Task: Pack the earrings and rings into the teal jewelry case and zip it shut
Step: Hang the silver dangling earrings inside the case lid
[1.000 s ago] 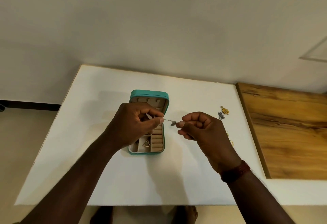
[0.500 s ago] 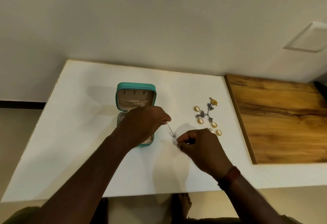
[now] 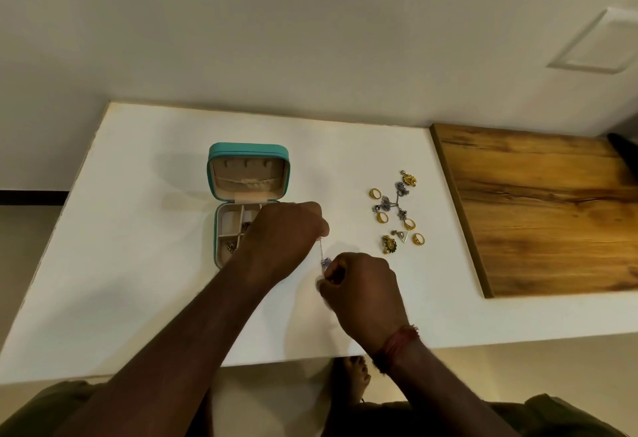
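a white table point(image 3: 145, 298) carries everything. the open teal jewelry case point(image 3: 247, 174) sits at about ten o'clock from the table's middle, lid upright at the far side. loose gold rings point(image 3: 375, 193) and silver and gold earrings point(image 3: 390, 204) lie scattered at about two o'clock, well apart from the case. a wooden board point(image 3: 538, 215) lies at three o'clock, over the table's right edge.

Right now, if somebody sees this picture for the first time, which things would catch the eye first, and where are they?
First, the two hands at the centre of the white table: the left hand and right hand pinch a thin silver drop earring between them. Just behind the left hand, the teal jewelry case stands open. To the right lies a loose cluster of gold rings and earrings, near a wooden board.
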